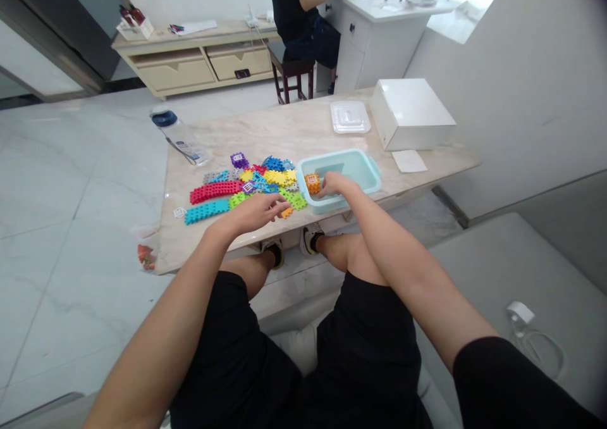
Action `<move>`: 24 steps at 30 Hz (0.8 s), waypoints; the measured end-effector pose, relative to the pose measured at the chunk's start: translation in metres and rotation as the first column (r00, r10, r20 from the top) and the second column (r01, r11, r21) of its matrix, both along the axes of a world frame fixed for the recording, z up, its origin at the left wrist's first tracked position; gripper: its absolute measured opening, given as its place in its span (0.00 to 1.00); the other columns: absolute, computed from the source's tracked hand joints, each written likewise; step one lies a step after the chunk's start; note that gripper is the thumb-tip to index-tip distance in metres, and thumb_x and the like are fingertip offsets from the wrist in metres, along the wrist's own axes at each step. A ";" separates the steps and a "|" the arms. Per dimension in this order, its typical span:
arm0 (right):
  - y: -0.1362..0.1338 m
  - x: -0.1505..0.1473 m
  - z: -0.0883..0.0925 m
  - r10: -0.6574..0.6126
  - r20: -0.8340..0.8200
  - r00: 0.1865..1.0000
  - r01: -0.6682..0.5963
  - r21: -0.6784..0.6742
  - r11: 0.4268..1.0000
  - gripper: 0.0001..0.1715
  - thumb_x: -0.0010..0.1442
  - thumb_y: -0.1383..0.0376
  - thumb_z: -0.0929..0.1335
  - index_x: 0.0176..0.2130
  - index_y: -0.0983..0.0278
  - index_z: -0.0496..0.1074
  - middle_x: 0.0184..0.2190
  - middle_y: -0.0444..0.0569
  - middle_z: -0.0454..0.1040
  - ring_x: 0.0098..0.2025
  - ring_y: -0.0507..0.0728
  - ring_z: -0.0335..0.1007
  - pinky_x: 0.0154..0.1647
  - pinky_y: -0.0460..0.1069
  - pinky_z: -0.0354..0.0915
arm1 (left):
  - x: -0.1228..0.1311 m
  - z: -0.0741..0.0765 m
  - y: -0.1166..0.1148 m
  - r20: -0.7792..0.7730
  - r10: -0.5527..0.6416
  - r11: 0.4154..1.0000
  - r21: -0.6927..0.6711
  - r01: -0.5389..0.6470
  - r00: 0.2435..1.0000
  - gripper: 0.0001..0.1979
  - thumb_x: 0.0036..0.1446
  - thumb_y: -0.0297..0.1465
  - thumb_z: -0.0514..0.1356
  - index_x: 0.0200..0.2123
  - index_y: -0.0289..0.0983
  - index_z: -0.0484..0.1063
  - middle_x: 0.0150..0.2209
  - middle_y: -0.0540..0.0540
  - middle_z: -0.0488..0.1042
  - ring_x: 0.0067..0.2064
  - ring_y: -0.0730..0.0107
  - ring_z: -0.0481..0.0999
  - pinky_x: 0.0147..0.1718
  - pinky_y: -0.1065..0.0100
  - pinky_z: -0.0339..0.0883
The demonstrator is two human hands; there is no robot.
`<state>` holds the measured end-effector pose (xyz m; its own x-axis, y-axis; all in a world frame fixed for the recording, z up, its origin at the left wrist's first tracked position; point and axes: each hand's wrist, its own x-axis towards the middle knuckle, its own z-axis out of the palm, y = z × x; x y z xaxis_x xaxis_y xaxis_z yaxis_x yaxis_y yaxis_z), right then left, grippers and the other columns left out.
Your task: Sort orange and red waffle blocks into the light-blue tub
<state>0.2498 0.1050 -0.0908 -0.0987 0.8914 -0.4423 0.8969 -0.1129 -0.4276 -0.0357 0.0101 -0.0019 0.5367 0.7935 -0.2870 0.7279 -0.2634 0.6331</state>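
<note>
A pile of colourful toothed plastic blocks lies on the low marble table, with a long red piece and a teal piece at its left. My left hand hovers at the pile's near edge, fingers curled on a small orange piece. My right hand reaches into the light blue plastic bin, fingers pinched on an orange cube block at the bin's left wall.
A clear lid and a white box sit behind the bin, a paper slip beside it. A water bottle lies at the table's far left. Another person sits on a stool at a white desk beyond. A sofa is at my right.
</note>
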 end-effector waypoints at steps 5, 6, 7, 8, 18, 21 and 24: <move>0.004 -0.010 -0.013 0.040 0.080 0.996 -0.043 0.046 0.998 0.36 0.49 0.51 0.85 0.50 0.68 0.83 0.53 0.68 0.84 0.58 0.72 0.83 0.54 0.54 0.76 | 0.001 -0.002 -0.001 0.002 0.005 1.000 0.011 -0.005 1.000 0.28 0.70 0.58 0.53 0.46 0.43 0.81 0.39 0.43 0.85 0.38 0.55 0.83 0.35 0.62 0.70; 0.005 -0.011 -0.014 0.034 0.090 0.995 -0.039 0.058 0.998 0.37 0.50 0.50 0.85 0.52 0.68 0.82 0.55 0.69 0.84 0.59 0.73 0.82 0.55 0.54 0.76 | 0.000 -0.002 -0.001 0.001 0.005 1.000 0.012 -0.005 1.000 0.28 0.70 0.59 0.53 0.46 0.43 0.81 0.39 0.43 0.85 0.38 0.54 0.83 0.36 0.62 0.70; 0.006 -0.011 -0.015 0.026 0.099 0.995 -0.033 0.068 0.997 0.39 0.51 0.49 0.84 0.54 0.69 0.82 0.56 0.70 0.83 0.60 0.73 0.82 0.55 0.54 0.76 | 0.000 -0.003 0.000 0.001 0.004 1.000 0.014 -0.004 1.000 0.29 0.70 0.59 0.53 0.46 0.43 0.81 0.39 0.43 0.86 0.38 0.54 0.83 0.36 0.62 0.70; 0.006 -0.011 -0.016 0.018 0.107 0.994 -0.026 0.077 0.997 0.40 0.52 0.48 0.84 0.56 0.69 0.81 0.56 0.70 0.83 0.60 0.73 0.82 0.56 0.54 0.76 | 0.000 -0.003 0.000 0.001 0.002 1.000 0.017 -0.002 1.000 0.29 0.70 0.59 0.53 0.46 0.43 0.81 0.39 0.43 0.86 0.38 0.54 0.83 0.36 0.62 0.70; 0.008 -0.017 -0.023 -0.011 0.152 0.988 -0.002 0.086 0.996 0.38 0.56 0.47 0.81 0.56 0.68 0.81 0.57 0.70 0.83 0.60 0.73 0.82 0.56 0.54 0.76 | 0.000 0.002 0.000 -0.091 -0.034 0.998 0.041 0.038 0.995 0.29 0.72 0.57 0.52 0.50 0.42 0.80 0.42 0.43 0.86 0.42 0.54 0.83 0.40 0.61 0.70; 0.012 -0.018 -0.029 0.006 0.153 0.988 -0.019 0.083 0.996 0.33 0.59 0.51 0.80 0.56 0.67 0.82 0.57 0.69 0.83 0.60 0.73 0.82 0.56 0.54 0.76 | 0.000 0.001 0.000 -0.089 -0.038 0.998 0.037 0.042 0.995 0.28 0.73 0.56 0.52 0.50 0.42 0.80 0.43 0.44 0.86 0.41 0.55 0.84 0.39 0.62 0.70; 0.016 -0.018 -0.035 0.028 0.142 0.989 -0.040 0.079 0.996 0.31 0.59 0.52 0.80 0.56 0.67 0.83 0.56 0.68 0.83 0.60 0.73 0.82 0.56 0.53 0.76 | -0.001 -0.001 0.000 -0.079 -0.040 0.999 0.032 0.042 0.996 0.27 0.73 0.56 0.52 0.49 0.42 0.80 0.43 0.44 0.86 0.41 0.55 0.84 0.39 0.62 0.70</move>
<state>0.2317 0.1206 -0.1261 -0.0713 0.9223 -0.3798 0.9515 -0.0513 -0.3033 -0.0364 0.0098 -0.0026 0.5458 0.7812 -0.3030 0.7632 -0.3143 0.5647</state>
